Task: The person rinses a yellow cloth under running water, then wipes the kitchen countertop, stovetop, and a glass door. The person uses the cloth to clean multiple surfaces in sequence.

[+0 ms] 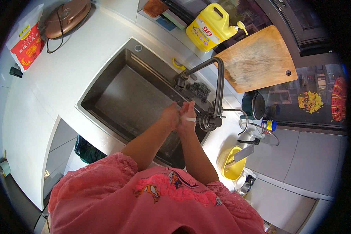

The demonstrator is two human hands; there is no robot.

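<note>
My left hand [170, 115] and my right hand [187, 119] touch each other over the right part of a dark sink [120, 93]. A stream of water [190, 119] runs from the round head of a black faucet [208, 121] onto my right hand near the wrist. The right hand's palm is partly turned up, its fingers loosely bent and slightly apart. The left hand's fingers are blurred and partly hidden against the right hand. No object shows in either hand.
Behind the faucet base sits a dark mesh scourer [199, 91]. A yellow detergent jug [207, 27] and wooden cutting board [259, 60] stand at the back. Right of the sink, a yellow basket [235, 168] holds a cleaver [244, 153]. A copper-coloured appliance [67, 19] is far left.
</note>
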